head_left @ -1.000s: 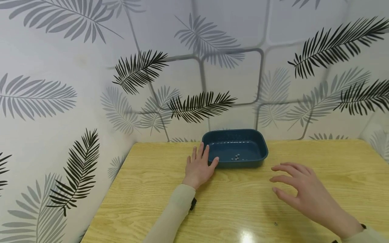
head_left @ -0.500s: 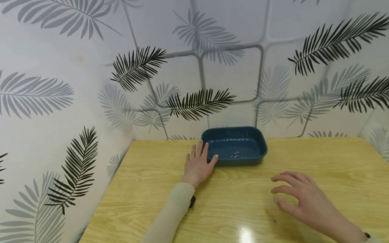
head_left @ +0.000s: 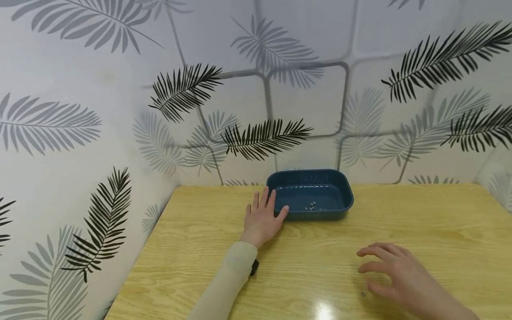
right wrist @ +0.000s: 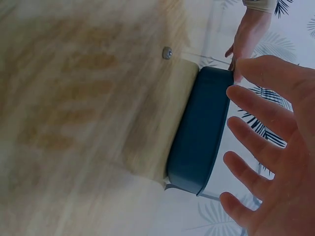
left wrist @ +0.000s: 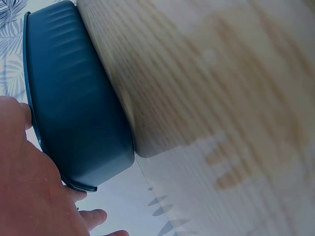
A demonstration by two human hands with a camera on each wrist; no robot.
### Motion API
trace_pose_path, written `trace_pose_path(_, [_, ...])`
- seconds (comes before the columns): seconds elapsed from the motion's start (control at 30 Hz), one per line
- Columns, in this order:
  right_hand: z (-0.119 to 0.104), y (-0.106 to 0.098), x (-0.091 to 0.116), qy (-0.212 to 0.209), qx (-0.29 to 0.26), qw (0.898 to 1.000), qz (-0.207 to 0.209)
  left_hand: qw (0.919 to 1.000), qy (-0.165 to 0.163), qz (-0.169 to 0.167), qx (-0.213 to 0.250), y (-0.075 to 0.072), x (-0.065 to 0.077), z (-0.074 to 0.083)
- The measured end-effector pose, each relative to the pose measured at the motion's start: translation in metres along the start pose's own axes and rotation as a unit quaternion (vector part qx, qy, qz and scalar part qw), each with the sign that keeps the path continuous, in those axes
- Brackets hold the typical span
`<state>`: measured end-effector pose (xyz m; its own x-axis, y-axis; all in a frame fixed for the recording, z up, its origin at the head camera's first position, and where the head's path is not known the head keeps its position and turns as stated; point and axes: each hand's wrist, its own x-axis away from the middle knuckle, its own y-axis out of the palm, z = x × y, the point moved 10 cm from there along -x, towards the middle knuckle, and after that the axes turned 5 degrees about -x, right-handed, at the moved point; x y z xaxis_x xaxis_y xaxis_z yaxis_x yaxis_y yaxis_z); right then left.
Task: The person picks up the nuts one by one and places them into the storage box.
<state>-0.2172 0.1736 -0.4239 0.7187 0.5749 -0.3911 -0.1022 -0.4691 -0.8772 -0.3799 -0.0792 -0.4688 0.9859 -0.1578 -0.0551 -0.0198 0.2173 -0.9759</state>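
My left hand (head_left: pixel 262 223) rests on the left end of a deep blue rectangular tray (head_left: pixel 294 216), its fingers spread and its thumb on the near rim. Several small metal nuts (head_left: pixel 310 207) lie on the tray's floor towards the front. Another small metal nut (head_left: pixel 363 294) lies by itself on the table, also seen as a grey ring-shaped nut (right wrist: pixel 167 52) in the right wrist view. My right hand (head_left: pixel 404 278) hovers just right of that nut, fingers loosely bent and apart, holding nothing. In the left wrist view the tray's outer wall (left wrist: pixel 78 98) stands beside my fingers.
The tray stands at the back of a light wood-grain table (head_left: pixel 192 249), close to a wall (head_left: pixel 304 106) patterned with grey and black leaves. Light glares off the table's near part. The table's left edge runs near my left sleeve (head_left: pixel 226 280).
My right hand has moved down and nearer to the lone nut, its thumb now beside it. My left hand, the tray and the nuts stay as they were; the view shifts slightly.
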Motion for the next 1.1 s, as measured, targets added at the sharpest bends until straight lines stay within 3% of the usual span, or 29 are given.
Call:
trace_pose_path(0.37, [0.005,0.025,0.009,0.021,-0.020,0.998,-0.055,1.0000,-0.001,-0.003,0.000,0.003,0.002,0.001])
trace_pose_path(0.7, [0.016,0.045,0.015,0.069,-0.053,0.988,-0.126,1.0000,0.002,-0.001,0.000,0.002,0.001,0.001])
trace_pose_path(0.93, [0.016,0.048,0.016,0.065,-0.068,0.988,-0.123,1.0000,0.004,0.002,0.003,-0.001,0.001,0.002])
trace_pose_path(1.1, [0.016,0.044,0.017,0.066,-0.059,0.989,-0.115,1.0000,-0.001,-0.003,-0.004,0.006,-0.004,-0.002])
